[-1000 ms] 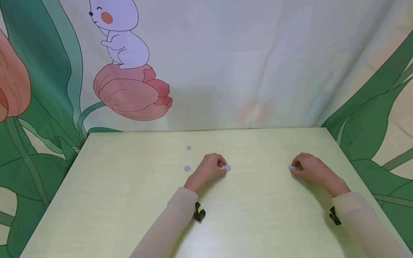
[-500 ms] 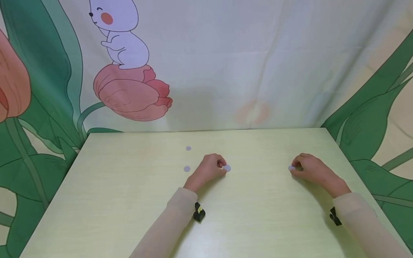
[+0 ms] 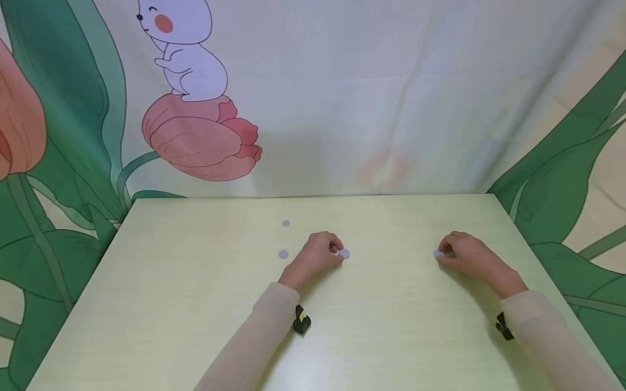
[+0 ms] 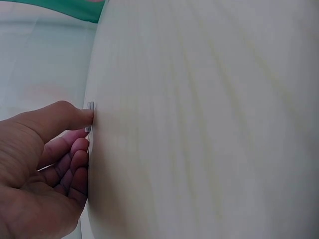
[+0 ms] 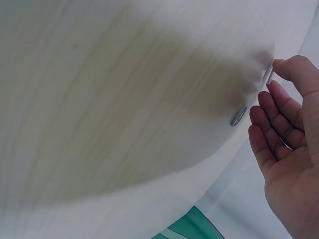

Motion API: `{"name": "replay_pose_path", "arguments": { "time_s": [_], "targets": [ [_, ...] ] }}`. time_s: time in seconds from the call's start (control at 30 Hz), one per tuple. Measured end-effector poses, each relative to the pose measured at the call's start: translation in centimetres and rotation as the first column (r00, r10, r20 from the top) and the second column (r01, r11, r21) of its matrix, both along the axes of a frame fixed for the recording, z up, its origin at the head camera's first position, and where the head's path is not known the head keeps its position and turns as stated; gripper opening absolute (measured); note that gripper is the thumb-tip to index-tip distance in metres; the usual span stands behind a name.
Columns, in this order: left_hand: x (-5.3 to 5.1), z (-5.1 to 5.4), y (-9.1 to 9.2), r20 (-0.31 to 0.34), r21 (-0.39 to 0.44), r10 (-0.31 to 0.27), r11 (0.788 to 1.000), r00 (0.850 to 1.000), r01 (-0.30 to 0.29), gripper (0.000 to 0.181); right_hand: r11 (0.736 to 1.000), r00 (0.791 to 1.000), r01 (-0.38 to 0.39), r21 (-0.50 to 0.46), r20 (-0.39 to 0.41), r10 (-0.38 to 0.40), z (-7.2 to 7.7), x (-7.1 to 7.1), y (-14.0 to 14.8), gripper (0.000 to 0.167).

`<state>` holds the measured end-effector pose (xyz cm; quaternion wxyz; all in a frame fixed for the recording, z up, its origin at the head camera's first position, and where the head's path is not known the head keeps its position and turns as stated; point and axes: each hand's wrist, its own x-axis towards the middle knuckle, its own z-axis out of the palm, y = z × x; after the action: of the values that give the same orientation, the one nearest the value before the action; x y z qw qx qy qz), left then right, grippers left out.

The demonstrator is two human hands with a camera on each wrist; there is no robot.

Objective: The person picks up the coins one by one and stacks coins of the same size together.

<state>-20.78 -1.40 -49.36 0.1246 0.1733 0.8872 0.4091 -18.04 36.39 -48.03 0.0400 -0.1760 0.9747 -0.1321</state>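
Note:
My left hand [image 3: 318,255] pinches a small round coin-like disc [image 3: 345,253] at the table surface, left of centre. In the left wrist view, the thumb presses this silvery disc [image 4: 89,117] near its edge, and the other fingers curl beneath. Far to the right, my right hand [image 3: 467,254] pinches a second pale disc [image 3: 438,253] between thumb and index finger. In the right wrist view, that held disc [image 5: 269,75] is tilted, and another disc [image 5: 239,115] lies on the table close to the fingertips; the hand appears to hide it in the head view.
Two more pale discs lie left of my left hand: a far disc [image 3: 286,223] and a nearer disc [image 3: 283,254]. The pale wooden table [image 3: 195,304] ends at a printed curtain [image 3: 318,108] behind it.
My right hand and its disc have shifted slightly left. The left hand has kept its place, still pinching its disc.

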Motion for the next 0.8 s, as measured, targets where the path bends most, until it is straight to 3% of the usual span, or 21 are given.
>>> {"name": "replay_pose_path", "arguments": {
  "time_s": [0.8],
  "targets": [
    [0.0, -0.1, 0.1, 0.000, -0.012, 0.009, 1.000, 1.000, -0.009, 0.016, 0.999, 1.000, -0.029, 0.024, -0.012, 0.029, 0.3, -0.8, -1.9, 0.021]
  ]
}}
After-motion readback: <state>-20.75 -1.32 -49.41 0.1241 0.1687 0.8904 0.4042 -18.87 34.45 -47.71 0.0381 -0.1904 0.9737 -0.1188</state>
